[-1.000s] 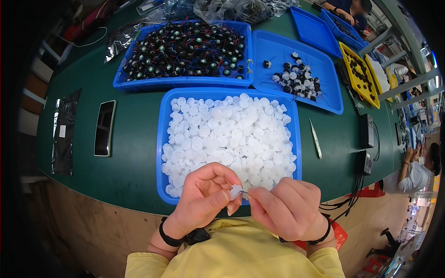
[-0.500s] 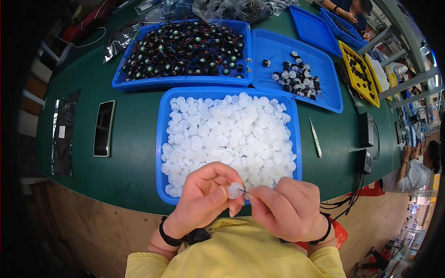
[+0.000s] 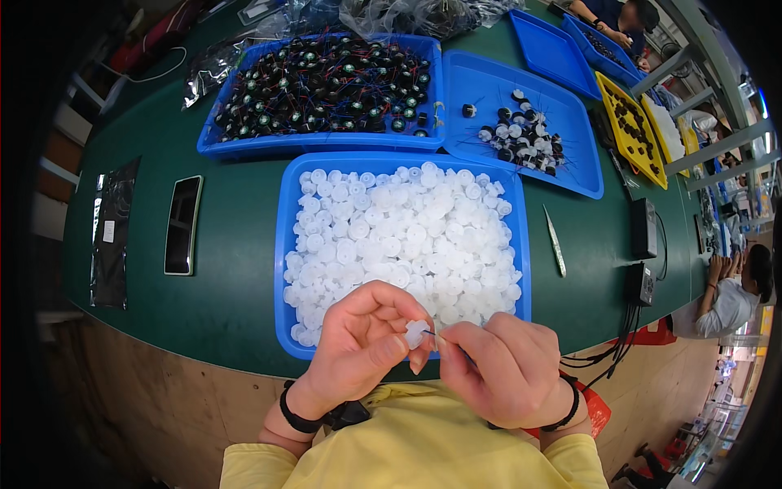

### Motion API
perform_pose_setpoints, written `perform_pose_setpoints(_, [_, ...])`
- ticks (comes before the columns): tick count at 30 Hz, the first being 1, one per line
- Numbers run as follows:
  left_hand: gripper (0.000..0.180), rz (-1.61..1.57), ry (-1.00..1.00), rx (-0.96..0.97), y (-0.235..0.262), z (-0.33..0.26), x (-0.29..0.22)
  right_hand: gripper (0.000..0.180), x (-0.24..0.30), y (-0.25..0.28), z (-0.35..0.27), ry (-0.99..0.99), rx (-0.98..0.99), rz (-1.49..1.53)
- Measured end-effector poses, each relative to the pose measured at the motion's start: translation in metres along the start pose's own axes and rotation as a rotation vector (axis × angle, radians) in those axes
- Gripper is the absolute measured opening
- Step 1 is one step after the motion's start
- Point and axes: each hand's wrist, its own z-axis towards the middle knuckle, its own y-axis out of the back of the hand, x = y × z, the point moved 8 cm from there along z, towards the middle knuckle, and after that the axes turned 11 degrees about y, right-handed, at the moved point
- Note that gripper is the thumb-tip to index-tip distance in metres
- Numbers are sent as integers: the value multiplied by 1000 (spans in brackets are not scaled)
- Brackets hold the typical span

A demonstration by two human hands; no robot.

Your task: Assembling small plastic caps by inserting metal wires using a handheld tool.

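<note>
Left hand (image 3: 358, 346) pinches a small white plastic cap (image 3: 416, 332) between thumb and fingertips, held just above the near edge of the blue tray (image 3: 281, 269) heaped with identical white caps. Right hand (image 3: 498, 367) is closed on a thin wire (image 3: 444, 341), its end touching the cap. Tweezers (image 3: 555, 240) lie on the green table (image 3: 236, 244) right of the tray, untouched.

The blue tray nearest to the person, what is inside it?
The blue tray is heaped with small white plastic caps. Its floor is covered by them, and its near edge is hidden behind the left hand and right hand.
</note>
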Motion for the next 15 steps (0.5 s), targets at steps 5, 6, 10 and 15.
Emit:
perform_pose_setpoints(5, [28,-84,18,52,-2,0,2,15,-1,0,-1,-20,-25,39])
perform_pose_setpoints(6, [27,-113,23,68,-3,0,2,16,-2,0,-1,-26,-25,49])
perform_pose_setpoints(10, [25,-84,6,62,-3,1,2,17,-1,-1,-3,-22,-11,50])
perform_pose_setpoints(15, [22,35,-19,-17,1,-1,1,18,3,-1,-1,-12,-18,29])
